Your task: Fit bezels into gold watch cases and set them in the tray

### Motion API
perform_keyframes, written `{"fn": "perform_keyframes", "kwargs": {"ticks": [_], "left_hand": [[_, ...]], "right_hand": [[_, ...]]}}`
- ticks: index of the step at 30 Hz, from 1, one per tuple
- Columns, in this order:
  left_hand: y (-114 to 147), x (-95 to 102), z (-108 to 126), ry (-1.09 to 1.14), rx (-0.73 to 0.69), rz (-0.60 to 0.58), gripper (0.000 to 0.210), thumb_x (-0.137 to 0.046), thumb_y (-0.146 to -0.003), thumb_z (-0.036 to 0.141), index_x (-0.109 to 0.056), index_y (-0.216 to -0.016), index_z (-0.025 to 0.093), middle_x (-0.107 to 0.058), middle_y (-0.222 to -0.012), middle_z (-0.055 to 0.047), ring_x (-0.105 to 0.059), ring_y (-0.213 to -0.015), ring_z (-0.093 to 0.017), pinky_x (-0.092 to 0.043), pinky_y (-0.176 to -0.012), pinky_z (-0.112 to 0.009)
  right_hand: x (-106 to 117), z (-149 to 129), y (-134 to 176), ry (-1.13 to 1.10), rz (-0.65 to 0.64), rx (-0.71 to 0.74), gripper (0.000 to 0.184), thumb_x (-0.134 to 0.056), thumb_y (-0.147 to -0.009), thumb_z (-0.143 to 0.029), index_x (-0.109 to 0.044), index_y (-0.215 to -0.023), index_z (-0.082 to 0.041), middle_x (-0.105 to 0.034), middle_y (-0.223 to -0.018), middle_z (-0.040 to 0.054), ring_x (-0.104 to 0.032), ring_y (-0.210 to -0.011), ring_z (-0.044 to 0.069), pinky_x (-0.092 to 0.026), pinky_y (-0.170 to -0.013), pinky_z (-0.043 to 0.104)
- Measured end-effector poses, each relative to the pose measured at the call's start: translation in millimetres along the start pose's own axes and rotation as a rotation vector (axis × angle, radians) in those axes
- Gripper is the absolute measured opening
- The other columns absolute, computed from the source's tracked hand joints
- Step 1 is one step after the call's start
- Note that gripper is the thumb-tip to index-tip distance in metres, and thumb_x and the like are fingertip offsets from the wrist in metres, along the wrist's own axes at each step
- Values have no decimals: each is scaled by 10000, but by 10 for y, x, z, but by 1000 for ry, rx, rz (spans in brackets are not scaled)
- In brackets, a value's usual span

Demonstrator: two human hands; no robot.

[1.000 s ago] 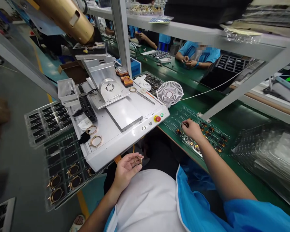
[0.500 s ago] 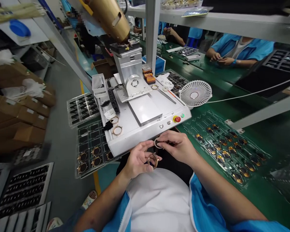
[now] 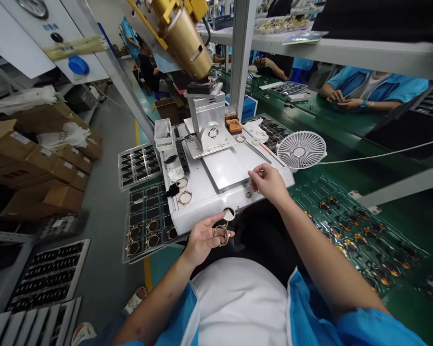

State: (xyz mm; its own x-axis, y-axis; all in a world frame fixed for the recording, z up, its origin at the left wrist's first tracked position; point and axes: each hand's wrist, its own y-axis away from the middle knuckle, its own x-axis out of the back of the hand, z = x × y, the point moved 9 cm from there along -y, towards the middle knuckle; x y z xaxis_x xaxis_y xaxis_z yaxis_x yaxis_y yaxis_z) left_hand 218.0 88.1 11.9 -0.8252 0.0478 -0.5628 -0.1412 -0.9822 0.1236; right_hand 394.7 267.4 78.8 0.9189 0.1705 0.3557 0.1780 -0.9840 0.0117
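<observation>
My left hand (image 3: 201, 240) is closed on gold-coloured watch case rings (image 3: 222, 235), pinched between thumb and fingers. At its index fingertip a thin pale ring (image 3: 229, 214) stands out in front of the white machine's edge. My right hand (image 3: 269, 183) is over the front edge of the white machine base (image 3: 198, 206), near its buttons, with thumb and fingers pressed together. Whatever is between those fingers is hidden. Two more gold rings (image 3: 185, 197) lie on the left front corner of the base. Tweezers (image 3: 257, 152) lie at its right.
A metal fixture (image 3: 210, 117) stands on the base under a gold cylinder head (image 3: 187, 45). To the right are a white fan (image 3: 301, 150) and a clear tray (image 3: 393, 240) of watch parts. Another tray (image 3: 144, 206) sits left. A co-worker's hands (image 3: 342, 100) are across the bench.
My right hand has moved off the pale ring, up and right over the machine's front edge. The pale ring stays at my left fingertip with the gold rings. The camera view has shifted.
</observation>
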Motion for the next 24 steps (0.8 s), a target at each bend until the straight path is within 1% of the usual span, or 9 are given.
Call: {"fn": "perform_keyframes", "kwargs": {"ticks": [3, 6, 8, 10, 12, 14, 17, 21, 24], "left_hand": [[78, 9, 61, -90, -46, 11, 940, -983, -611, 459, -625, -1411, 118, -808, -930, -168, -779, -944, -313, -572, -730, -318], [173, -5, 150, -278, -161, 34, 949, -965, -666, 367, -553, -1496, 164, -764, -1191, -217, -772, -998, -323, -603, -753, -345], [226, -71, 214, -470, -273, 46, 950, -946, -692, 257, -511, -1536, 234, -557, -1524, -248, -768, -1048, -327, -628, -766, -360], [245, -202, 220, -687, -348, 24, 974, -915, -722, 206, -454, -1576, 294, -308, -1698, -228, -764, -1069, -322, -650, -798, -386], [223, -338, 164, -886, -366, -23, 982, -884, -758, 218, -398, -1607, 305, -285, -1709, -214, -765, -1058, -319, -655, -864, -432], [192, -436, 108, -1016, -372, -68, 967, -865, -780, 237, -383, -1617, 288, -353, -1680, -211, -753, -1092, -341, -642, -930, -471], [167, -498, 91, -972, -389, -132, 931, -876, -768, 223, -439, -1588, 280, -328, -1691, -213, -740, -1141, -359, -655, -907, -445], [138, -390, 138, -683, -354, -111, 849, -927, -704, 188, -564, -1467, 270, -147, -1743, -234, -768, -1079, -336, -671, -793, -380], [130, -379, 158, -648, -355, -138, 832, -948, -678, 191, -582, -1424, 243, -183, -1728, -260, -781, -1036, -325, -671, -784, -378]], "right_hand": [[103, 91, -145, 123, 117, -88, 268, -717, -844, -388, -495, -829, -240, -592, -541, -35, -562, -473, 175, -453, -555, 289], [104, 54, 138, 120, 199, 2, 299, -771, -804, -418, -540, -854, -234, -590, -571, -36, -590, -557, 187, -467, -600, 294], [-147, 68, 453, -51, 40, 50, 342, -744, -836, -529, -593, -861, -224, -645, -656, 1, -622, -606, 192, -486, -576, 295], [-495, 89, 792, -249, -193, 52, 402, -723, -861, -591, -673, -966, -206, -732, -839, 57, -694, -739, 218, -543, -594, 306], [-708, 100, 1033, -393, -297, 38, 466, -742, -865, -586, -707, -1134, -207, -763, -998, 82, -725, -881, 241, -599, -673, 328], [-734, 120, 1106, -488, -255, 20, 473, -769, -857, -564, -724, -1177, -219, -772, -1018, 75, -727, -900, 233, -618, -735, 337], [-626, 158, 1056, -584, -181, -33, 385, -814, -822, -543, -780, -1017, -212, -775, -877, 45, -715, -767, 194, -621, -727, 323], [-568, 162, 1035, -628, -264, -117, 360, -850, -790, -524, -776, -887, -186, -731, -678, 20, -699, -613, 172, -635, -652, 321], [-577, 185, 1065, -610, -282, -154, 390, -866, -765, -532, -758, -860, -169, -715, -631, 14, -688, -549, 162, -638, -600, 308]]}}
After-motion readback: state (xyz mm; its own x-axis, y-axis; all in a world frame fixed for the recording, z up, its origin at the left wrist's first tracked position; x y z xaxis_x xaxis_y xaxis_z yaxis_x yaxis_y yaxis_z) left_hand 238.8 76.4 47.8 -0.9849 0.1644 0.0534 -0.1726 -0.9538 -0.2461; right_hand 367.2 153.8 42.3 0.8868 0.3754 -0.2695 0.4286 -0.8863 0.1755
